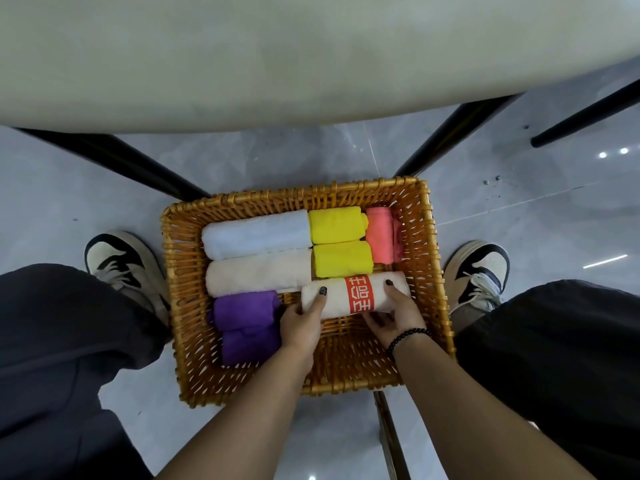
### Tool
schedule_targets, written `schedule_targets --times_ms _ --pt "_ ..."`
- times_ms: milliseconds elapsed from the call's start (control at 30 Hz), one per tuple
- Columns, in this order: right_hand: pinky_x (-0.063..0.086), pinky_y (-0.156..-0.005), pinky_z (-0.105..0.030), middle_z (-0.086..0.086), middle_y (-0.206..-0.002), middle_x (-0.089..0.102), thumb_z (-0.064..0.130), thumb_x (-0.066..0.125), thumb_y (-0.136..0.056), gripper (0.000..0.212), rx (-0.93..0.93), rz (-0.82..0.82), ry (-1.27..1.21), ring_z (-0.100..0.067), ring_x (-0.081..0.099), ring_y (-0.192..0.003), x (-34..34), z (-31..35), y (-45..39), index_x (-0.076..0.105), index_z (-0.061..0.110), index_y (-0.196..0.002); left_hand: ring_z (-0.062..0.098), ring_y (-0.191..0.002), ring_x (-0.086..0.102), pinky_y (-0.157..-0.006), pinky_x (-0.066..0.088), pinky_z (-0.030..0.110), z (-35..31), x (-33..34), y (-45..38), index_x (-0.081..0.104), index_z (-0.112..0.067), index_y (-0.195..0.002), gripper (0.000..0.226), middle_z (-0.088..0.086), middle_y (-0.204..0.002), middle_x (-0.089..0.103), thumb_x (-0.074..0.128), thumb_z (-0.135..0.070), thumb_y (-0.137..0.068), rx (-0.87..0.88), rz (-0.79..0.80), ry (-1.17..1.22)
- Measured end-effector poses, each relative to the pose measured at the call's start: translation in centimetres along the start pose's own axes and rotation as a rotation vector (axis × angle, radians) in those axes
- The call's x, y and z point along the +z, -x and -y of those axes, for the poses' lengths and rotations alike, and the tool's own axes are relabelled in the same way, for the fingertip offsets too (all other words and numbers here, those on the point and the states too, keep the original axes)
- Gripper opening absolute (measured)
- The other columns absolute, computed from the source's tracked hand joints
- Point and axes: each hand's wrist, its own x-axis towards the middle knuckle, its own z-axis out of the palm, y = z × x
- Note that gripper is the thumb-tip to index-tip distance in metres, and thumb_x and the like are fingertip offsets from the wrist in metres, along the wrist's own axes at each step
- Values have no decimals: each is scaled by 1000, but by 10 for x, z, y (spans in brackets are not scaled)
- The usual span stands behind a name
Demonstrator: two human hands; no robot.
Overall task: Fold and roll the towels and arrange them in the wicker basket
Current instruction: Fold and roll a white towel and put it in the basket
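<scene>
A: From the head camera, where do the towels sit?

B: In the wicker basket [429,244], which stands on the grey tiled floor [554,216] between the person's two sneakers. At the far side lie a pale blue rolled towel [256,233] and, touching it on the near side, a cream rolled towel [258,277]. To their right are two yellow rolls [337,225], one behind the other, and a coral roll [381,235] against the right wall.

A: And nearer the person?

B: A purple towel [246,327] lies at the left, looser than the others. Beside it is a white rolled towel with an orange band [358,295], just in front of the near yellow roll.

A: The hands?

B: Both grasp that white roll. The left hand [301,323] curls round its left end, fingers over the top. The right hand [394,315], with a black bead bracelet [408,337] at the wrist, wraps its right end, fingers beneath.

A: Anything else?

B: A pale tabletop [311,57] overhangs above, on black legs.
</scene>
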Motion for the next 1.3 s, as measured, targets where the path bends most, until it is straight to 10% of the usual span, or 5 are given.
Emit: schedule_targets --times_ms 467,600,800,967,1300 --pt "57 -73 -43 -16 -108 63 10 74 -81 36 17 -15 79 -29 61 -98 25 -23 4 59 6 -114 27 -89 65 -74 52 37 2 -3 17 63 -1 -102 38 12 -99 67 61 -38 -92 -86 -309 63" --pt "57 -74 -43 -15 -109 63 12 73 -82 35 14 -3 106 -29 61 -99 21 -25 3 60 8 -114 25 -78 69 -76 60 41 -4 -17 20 66 -2 -98 32 11 -85 70 54 -31 -93 -83 -163 -302" --pt "56 -67 -39 -12 -116 61 18 74 -80 42 10 -26 110 -29 62 -101 8 -24 2 58 15 -119 13 -98 56 -74 49 27 -60 -85 18 60 -20 -107 20 -5 -103 60 58 -26 -89 752 -199 -1127" --pt "56 -68 -38 -11 -114 64 18 74 -79 43 -2 -15 110 -27 63 -99 5 -19 4 58 15 -118 16 -116 50 -91 46 32 -66 -121 -14 47 -18 -130 43 0 -131 50 57 -22 -88 678 170 -1548" --pt "55 -74 -39 -12 -108 70 21 74 -76 32 -52 31 234 -27 66 -95 -2 -14 4 66 13 -106 22 -116 45 -92 40 31 -70 -101 -18 59 -16 -112 38 4 -118 52 66 -28 -77 722 94 -1881"
